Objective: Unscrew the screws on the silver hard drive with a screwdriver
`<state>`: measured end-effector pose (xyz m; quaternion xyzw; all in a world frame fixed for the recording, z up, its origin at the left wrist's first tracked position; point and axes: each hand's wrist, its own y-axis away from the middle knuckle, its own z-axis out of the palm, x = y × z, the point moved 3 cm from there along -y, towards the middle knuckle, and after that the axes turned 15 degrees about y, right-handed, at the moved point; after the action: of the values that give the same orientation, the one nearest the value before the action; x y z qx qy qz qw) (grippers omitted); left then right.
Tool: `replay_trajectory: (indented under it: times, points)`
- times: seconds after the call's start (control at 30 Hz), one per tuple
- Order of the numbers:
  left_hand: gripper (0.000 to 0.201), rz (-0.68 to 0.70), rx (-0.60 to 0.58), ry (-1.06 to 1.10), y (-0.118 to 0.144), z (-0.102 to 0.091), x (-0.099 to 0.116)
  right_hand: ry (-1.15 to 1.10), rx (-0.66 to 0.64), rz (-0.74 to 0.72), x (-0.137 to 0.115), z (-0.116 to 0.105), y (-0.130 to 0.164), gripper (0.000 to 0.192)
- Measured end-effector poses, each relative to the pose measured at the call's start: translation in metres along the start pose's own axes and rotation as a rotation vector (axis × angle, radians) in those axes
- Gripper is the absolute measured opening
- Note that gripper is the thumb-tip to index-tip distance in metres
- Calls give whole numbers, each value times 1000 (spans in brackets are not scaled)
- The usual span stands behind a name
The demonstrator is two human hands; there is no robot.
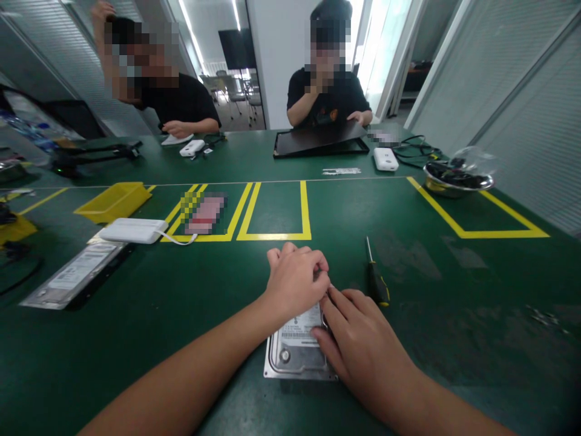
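Note:
A silver hard drive [295, 351] with a white label lies flat on the green table in front of me. My left hand [297, 278] is curled over its far end, fingertips pinched together there. My right hand [356, 339] lies on the drive's right side, index finger stretched toward the left hand's fingertips. What the fingers pinch is hidden. A screwdriver [376, 275] with a black and yellow handle lies just right of my hands.
Another hard drive [75, 275], a white box with a cable [134, 230] and a yellow bin [113, 201] sit at the left. A metal bowl [458, 178] stands at the far right. Two people sit across the table, one behind a black tray [320, 144].

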<state>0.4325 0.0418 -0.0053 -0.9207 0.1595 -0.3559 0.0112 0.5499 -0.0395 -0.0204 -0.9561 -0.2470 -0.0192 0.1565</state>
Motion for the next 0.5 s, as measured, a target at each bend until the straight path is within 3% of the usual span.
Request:
replay_trajectory:
  times: [0.5]
  points:
    - [13, 83, 33, -19, 5, -1, 1, -9, 18, -26, 2, -3, -1, 39]
